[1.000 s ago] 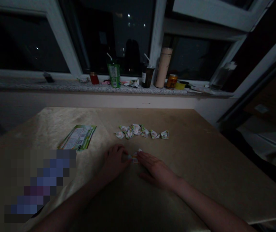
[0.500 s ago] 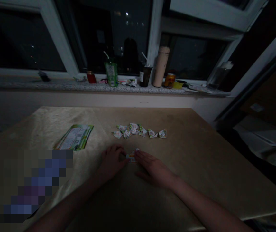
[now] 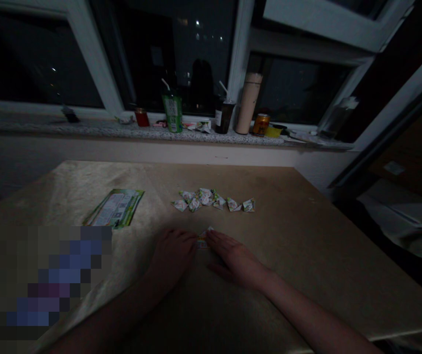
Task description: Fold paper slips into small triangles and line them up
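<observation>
A small folded piece of printed paper or wrapper [image 3: 202, 241], white with green and orange, lies on the table between my hands and is partly hidden by them. My left hand [image 3: 176, 251] rests at its left edge, palm down, fingers laid forward and close together. From the right, my right hand [image 3: 235, 254] lies with stretched fingers over the paper's right part, the thumb apart below. Just beyond sits a cluster of several folded triangular pieces [image 3: 205, 196] in the same printed material. To the left is a stack of flat green-and-white printed packets [image 3: 118, 209].
A pixelated bluish object [image 3: 63, 275] lies at the left front of the cloth-covered table [image 3: 288, 221]. Along the granite windowsill [image 3: 203, 136] stand a green drink pouch [image 3: 173, 114], a dark cup with a straw [image 3: 223, 118], a pinkish tall flask [image 3: 248, 104] and an orange can [image 3: 261, 125].
My left hand has shifted slightly right and flattened, closing the gap between thumb and fingers and covering more of the paper's left edge. My right hand has hardly moved.
</observation>
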Motion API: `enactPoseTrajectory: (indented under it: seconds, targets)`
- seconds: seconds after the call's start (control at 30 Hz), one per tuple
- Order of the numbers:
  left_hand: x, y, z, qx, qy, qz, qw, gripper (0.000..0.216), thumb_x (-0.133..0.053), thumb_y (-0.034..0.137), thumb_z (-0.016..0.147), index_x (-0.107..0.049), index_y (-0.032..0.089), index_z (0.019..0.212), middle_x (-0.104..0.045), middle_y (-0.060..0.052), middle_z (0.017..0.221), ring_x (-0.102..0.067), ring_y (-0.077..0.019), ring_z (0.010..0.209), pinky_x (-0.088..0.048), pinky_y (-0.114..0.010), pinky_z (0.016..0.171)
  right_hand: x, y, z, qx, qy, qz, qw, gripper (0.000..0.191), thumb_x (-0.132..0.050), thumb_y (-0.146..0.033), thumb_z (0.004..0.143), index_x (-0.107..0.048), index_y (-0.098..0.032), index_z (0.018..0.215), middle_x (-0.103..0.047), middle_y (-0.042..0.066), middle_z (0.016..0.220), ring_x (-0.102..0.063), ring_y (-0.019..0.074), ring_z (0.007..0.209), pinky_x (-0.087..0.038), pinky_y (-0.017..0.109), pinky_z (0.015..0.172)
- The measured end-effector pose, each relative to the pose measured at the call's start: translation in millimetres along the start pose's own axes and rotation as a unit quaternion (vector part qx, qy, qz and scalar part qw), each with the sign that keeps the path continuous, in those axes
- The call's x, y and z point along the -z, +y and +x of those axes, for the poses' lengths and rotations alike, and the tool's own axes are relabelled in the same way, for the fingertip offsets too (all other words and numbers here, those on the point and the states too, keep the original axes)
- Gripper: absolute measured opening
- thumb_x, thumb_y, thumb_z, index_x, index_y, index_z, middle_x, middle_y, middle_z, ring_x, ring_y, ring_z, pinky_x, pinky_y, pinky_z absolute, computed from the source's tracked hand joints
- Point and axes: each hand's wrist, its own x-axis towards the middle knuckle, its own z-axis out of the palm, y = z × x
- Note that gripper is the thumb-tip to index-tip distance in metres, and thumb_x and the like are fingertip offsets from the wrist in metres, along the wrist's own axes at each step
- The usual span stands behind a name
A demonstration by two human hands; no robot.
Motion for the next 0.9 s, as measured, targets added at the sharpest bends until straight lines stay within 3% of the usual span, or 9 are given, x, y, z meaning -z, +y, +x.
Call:
enactPoseTrajectory:
  seconds: [0.17, 0.37, 0.7, 0.9]
  targets:
    - [-4.4, 10.8, -4.4, -0.034, -0.032, 0.060, 0.997, 0.037, -0.047, 0.000, 0.084, -0.065, 0.018, 0.111, -0.065, -0.008, 0.118, -0.058, -0.0260, 0.106, -0.039, -0.042, 0.094, 0.7, -1.4, 0.1, -0.003, -0.001, 0.000, 1.000, 0.061, -0.052, -0.038, 0.089, -0.037, -0.010, 0.141, -0.036, 0.014, 0.147, -0.031, 0.0227, 0.137, -0.030, 0.039, 0.113]
    - [-9.9, 21.2, -5.9, -0.043, -0.046, 0.086, 0.994, 0.041, -0.046, -0.002, 0.083, -0.062, 0.015, 0.116, -0.062, -0.011, 0.124, -0.057, -0.0268, 0.113, -0.041, -0.043, 0.098, -2.3, 1.6, -0.7, -0.001, 0.004, 0.001, 1.000, 0.061, -0.054, -0.036, 0.088, -0.038, -0.010, 0.141, -0.036, 0.014, 0.147, -0.029, 0.0223, 0.138, -0.030, 0.039, 0.113]
    - [-27.5, 16.5, -7.6, -0.051, -0.016, -0.007, 0.999, 0.050, -0.039, -0.007, 0.079, -0.056, 0.012, 0.122, -0.058, -0.014, 0.129, -0.055, -0.0232, 0.118, -0.044, -0.036, 0.099, -0.3, -0.7, 0.8, -0.003, 0.006, 0.011, 1.000, 0.063, -0.056, -0.034, 0.086, -0.037, -0.010, 0.141, -0.037, 0.014, 0.146, -0.030, 0.0226, 0.137, -0.030, 0.039, 0.113]
    - [-22.7, 18.9, -6.4, -0.057, -0.048, 0.016, 0.997, 0.052, -0.040, -0.008, 0.077, -0.054, 0.011, 0.123, -0.056, -0.016, 0.130, -0.056, -0.0250, 0.117, -0.046, -0.037, 0.097, 0.0, -1.7, 0.5, -0.007, 0.008, 0.012, 1.000, 0.061, -0.055, -0.035, 0.087, -0.038, -0.010, 0.140, -0.037, 0.015, 0.146, -0.030, 0.0224, 0.137, -0.030, 0.039, 0.113]
